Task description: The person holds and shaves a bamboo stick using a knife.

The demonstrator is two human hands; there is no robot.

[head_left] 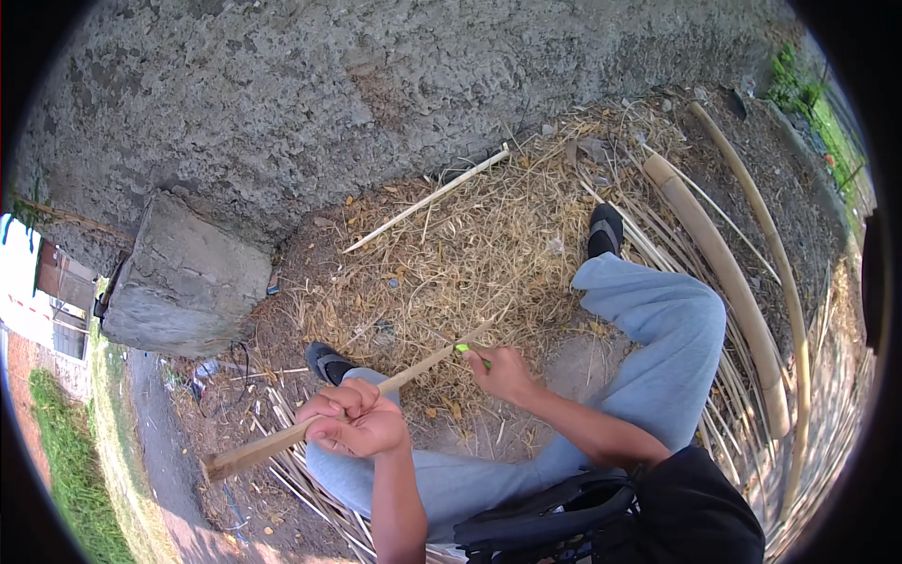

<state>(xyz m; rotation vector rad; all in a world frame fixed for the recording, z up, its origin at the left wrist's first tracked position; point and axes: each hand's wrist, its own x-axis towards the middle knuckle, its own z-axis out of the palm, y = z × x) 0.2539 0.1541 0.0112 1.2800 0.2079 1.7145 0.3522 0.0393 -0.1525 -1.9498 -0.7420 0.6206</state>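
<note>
My left hand (355,420) is closed around a long split bamboo strip (249,455), which slants from the lower left up toward the middle. Its thicker end juts out to the left of my palm. Against the strip's far part, my right hand (505,377) grips a knife by its bright green handle (462,348). The thin blade seems to lie at the bamboo, but it is too small to make out clearly. Both hands are above the ground between my bent legs.
Pale shavings (470,244) cover the ground before a rough grey wall (376,85). A concrete block (193,273) stands at left. One loose strip (427,200) lies near the wall. Thick bamboo poles (728,268) and several thin strips lie right of my leg; more strips lie at lower left.
</note>
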